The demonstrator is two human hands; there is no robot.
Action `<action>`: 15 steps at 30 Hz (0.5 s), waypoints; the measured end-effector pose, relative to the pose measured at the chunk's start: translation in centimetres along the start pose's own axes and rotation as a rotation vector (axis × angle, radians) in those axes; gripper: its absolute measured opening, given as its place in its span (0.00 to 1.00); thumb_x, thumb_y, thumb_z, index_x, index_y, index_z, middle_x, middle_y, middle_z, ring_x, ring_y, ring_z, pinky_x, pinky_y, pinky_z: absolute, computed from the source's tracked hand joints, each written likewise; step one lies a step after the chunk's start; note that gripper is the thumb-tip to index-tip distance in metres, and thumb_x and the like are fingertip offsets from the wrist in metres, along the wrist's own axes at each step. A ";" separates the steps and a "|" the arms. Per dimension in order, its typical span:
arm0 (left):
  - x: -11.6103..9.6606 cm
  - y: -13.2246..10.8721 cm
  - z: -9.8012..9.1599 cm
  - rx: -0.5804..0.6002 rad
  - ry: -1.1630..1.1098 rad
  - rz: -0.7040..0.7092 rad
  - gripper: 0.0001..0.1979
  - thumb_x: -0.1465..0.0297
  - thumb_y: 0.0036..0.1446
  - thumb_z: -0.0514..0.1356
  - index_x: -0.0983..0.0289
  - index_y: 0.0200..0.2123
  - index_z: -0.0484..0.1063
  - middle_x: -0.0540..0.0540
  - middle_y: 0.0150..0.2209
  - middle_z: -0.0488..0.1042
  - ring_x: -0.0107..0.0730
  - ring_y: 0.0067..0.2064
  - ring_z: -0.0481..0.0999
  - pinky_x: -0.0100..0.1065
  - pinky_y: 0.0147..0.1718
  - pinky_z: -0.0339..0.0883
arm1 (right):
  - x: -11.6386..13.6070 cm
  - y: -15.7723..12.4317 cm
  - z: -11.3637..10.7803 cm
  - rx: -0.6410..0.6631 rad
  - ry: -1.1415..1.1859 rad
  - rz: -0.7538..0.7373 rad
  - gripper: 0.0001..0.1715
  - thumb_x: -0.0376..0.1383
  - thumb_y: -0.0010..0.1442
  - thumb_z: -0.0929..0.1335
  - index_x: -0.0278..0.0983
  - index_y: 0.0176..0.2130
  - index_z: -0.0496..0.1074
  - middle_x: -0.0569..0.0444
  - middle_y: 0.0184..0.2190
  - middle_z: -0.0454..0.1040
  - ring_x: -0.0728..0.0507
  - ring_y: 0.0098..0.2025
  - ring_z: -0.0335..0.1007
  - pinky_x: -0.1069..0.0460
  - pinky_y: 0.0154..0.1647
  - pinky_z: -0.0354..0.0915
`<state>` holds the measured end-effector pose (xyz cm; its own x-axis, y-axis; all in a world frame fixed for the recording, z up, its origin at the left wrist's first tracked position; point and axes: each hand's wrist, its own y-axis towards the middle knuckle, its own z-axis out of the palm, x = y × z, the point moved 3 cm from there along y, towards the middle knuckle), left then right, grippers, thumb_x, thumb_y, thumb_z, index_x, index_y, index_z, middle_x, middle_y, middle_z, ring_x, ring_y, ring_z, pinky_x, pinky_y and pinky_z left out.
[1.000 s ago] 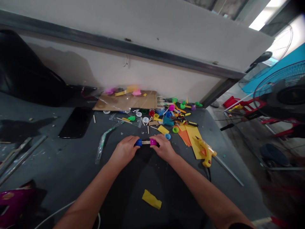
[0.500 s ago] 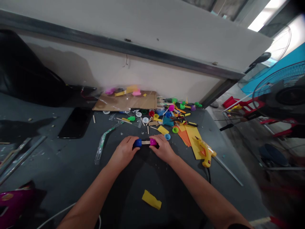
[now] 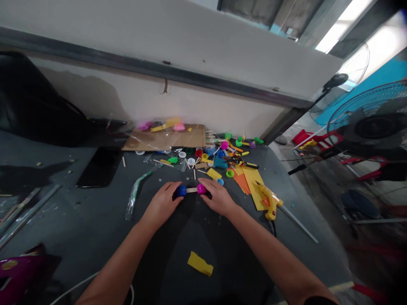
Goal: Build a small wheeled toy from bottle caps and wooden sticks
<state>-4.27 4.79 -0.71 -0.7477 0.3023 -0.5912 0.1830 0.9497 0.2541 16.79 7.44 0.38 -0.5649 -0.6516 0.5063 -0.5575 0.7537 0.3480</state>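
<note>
Over the middle of the dark table, my left hand (image 3: 163, 201) is closed around a blue bottle cap (image 3: 181, 191). My right hand (image 3: 219, 197) pinches a magenta bottle cap (image 3: 201, 189). A short, pale wooden stick (image 3: 191, 190) spans the space between both caps and touches each one. Whether it is glued to them I cannot tell. Nearer to me lies a crumpled yellow strip (image 3: 200, 263). A light blue cap (image 3: 220, 181) sits just beyond my right fingers.
Loose caps, sticks and pliers (image 3: 243, 162) lie in a cluster beyond my hands. Right of them are yellow paper (image 3: 254, 186) and a yellow glue gun (image 3: 270, 199). A black phone (image 3: 100, 167) and clear plastic wrapping (image 3: 132, 199) are at left; cardboard (image 3: 165, 140) rests by the wall.
The view has shifted a little, so the table things appear slightly further left. Both hands keep hold of the caps, with the stick still between them.
</note>
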 end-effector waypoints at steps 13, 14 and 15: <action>-0.1 -0.2 -0.5 0.094 -0.180 -0.185 0.17 0.70 0.53 0.59 0.60 0.48 0.71 0.54 0.43 0.71 0.32 0.36 0.74 0.36 0.39 0.71 | -0.2 0.4 -0.4 0.037 0.121 0.226 0.23 0.33 0.56 0.68 0.38 0.52 0.69 0.46 0.48 0.73 0.42 0.46 0.69 0.47 0.43 0.68; -0.2 -0.2 -0.5 0.097 -0.192 -0.185 0.16 0.71 0.53 0.58 0.59 0.47 0.71 0.54 0.43 0.71 0.32 0.37 0.74 0.36 0.40 0.71 | -0.3 0.4 -0.3 0.037 0.135 0.237 0.22 0.33 0.56 0.68 0.38 0.51 0.70 0.46 0.47 0.73 0.42 0.46 0.70 0.48 0.43 0.68; -0.3 -0.2 -0.6 0.093 -0.203 -0.187 0.16 0.71 0.53 0.58 0.59 0.47 0.71 0.54 0.43 0.71 0.32 0.38 0.74 0.36 0.40 0.71 | -0.3 0.4 -0.2 0.035 0.153 0.252 0.21 0.33 0.56 0.68 0.38 0.50 0.71 0.46 0.46 0.74 0.43 0.44 0.70 0.48 0.42 0.68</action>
<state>-4.44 4.45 -0.16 -0.6326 0.1221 -0.7648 0.1183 0.9911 0.0604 16.89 7.99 0.51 -0.5912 -0.4220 0.6873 -0.4333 0.8849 0.1706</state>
